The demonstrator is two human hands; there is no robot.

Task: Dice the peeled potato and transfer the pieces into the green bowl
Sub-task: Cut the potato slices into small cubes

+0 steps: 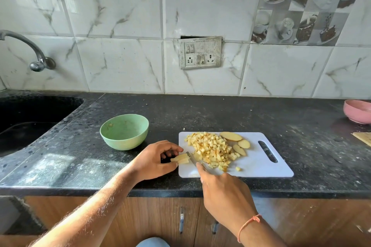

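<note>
On your bench, the green bowl (124, 131) holds only scraps. Your left hand (155, 159) pinches potato strips (180, 159) at the cutting board (261, 164) edge; your right hand (224, 190) grips the knife (191, 159) beside the diced pile (210, 149).

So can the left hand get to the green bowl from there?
Probably yes. The left hand is pinching a bundle of potato sticks at the cutting board's left edge, so it's busy. But the green bowl sits close by, up and to its left, with only bare counter between.
</note>
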